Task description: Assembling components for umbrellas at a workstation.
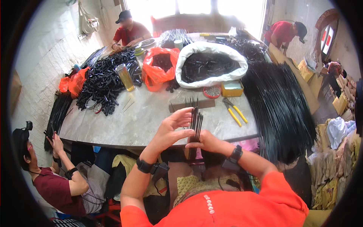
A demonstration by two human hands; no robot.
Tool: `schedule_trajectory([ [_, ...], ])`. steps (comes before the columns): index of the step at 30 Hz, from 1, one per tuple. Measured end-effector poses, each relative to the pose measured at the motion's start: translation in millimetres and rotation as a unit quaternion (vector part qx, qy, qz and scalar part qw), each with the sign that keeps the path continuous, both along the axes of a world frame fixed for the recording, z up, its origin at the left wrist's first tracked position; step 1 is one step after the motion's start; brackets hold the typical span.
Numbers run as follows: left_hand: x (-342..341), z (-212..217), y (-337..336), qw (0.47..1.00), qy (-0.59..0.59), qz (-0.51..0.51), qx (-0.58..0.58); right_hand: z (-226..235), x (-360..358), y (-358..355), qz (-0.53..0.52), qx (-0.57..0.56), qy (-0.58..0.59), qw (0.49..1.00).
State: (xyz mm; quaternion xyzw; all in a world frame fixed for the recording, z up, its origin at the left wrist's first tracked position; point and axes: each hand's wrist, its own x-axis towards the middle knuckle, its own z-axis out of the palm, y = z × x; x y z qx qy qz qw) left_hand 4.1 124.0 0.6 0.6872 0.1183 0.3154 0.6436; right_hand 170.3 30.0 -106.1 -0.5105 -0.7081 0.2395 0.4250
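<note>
Over the table's front edge, my right hand point(207, 141) is closed round the lower part of a small bundle of thin black rods point(196, 126). The rods stand nearly upright, with uneven tips pointing away from me. My left hand point(174, 126) is at the bundle's left side, fingers stretched and apart from the thumb, whose tip reaches the rods. Just beyond the tips lies a flat brown bar point(193, 105) on the grey table point(151, 125). Pliers with yellow handles point(235, 112) rest to its right.
A white sack point(211, 81) of black pieces, a red bag point(154, 81), a yellow tin point(232, 89) and a glass jar point(125, 78) stand beyond. Black tubes point(107, 75) are heaped left; long black rods point(281, 106) overhang right. One person point(62, 178) sits left; two others are farther off.
</note>
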Motion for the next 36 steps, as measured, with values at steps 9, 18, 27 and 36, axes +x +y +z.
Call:
schedule_trajectory([
  [9,3.9,7.7,3.5,0.995,0.002,-0.099,-0.022,-3.0,2.5,2.6,-0.017,-0.021,0.014,1.0],
  [18,5.0,14.8,-1.3,0.998,0.028,-0.057,0.026,-5.8,4.8,3.9,-0.011,-0.007,-0.008,1.0],
  [27,6.8,25.1,-3.8,0.998,0.028,-0.062,-0.009,-5.9,7.2,6.1,-0.003,-0.04,-0.013,0.999],
  [36,7.2,29.4,-7.5,0.997,0.037,-0.062,-0.013,0.0,5.1,0.6,0.0,-0.028,-0.02,0.999],
])
